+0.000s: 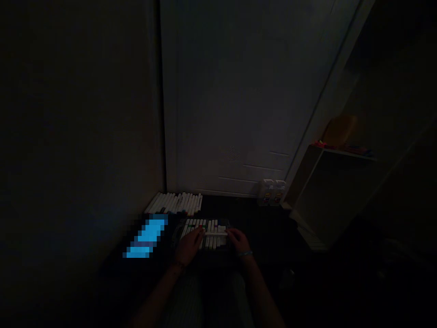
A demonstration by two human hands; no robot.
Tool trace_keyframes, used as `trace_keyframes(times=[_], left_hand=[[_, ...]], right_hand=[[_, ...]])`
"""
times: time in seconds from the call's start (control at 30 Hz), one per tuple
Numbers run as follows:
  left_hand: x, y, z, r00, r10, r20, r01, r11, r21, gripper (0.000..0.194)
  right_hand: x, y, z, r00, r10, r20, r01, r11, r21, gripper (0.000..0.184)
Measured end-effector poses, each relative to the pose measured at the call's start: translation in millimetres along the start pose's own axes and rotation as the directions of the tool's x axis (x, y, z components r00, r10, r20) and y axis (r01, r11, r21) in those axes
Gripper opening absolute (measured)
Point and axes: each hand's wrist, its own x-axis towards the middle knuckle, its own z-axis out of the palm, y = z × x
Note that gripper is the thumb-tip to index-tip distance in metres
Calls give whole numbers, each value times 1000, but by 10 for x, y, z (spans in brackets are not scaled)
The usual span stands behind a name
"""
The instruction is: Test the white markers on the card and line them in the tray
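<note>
A white marker [216, 234] lies crosswise between my hands, above a dark case [177, 234] filled with several white markers [195, 222] with coloured bands. My left hand [190, 243] has its fingers closed on the marker's left end. At its right end, the fingers of my right hand [239, 240] pinch it. Behind the case and to the left, a row of white markers [177, 202] lies side by side on the dark table [262, 237]. Dim light hides fine detail of the fingertips.
A glowing, pixelated blue screen [146, 237] lies left of the case. Two clear containers [272, 192] with labels stand at the back right by the pale wall panel [239, 114]. Further right is a light shelf unit [321, 196] with an orange object [339, 130] on top.
</note>
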Motion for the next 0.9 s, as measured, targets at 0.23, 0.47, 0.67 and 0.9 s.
trace_keyframes(times=[0.23, 0.47, 0.67, 0.9], left_hand=[[6, 6, -10, 1000, -6, -2, 6, 1000, 1, 33], [-1, 86, -70, 998, 56, 1, -56, 998, -17, 28], [-4, 84, -69, 998, 56, -17, -57, 998, -36, 26], [3, 1, -13, 1000, 30, 1, -30, 999, -18, 31]], right_hand=[[-13, -23, 11, 1000, 17, -21, -17, 1000, -1, 34], [-31, -143, -11, 999, -43, 4, 43, 999, 18, 32], [-59, -205, 2, 1000, -29, -5, 29, 999, 17, 34], [-48, -161, -8, 1000, -20, -3, 20, 1000, -19, 33]])
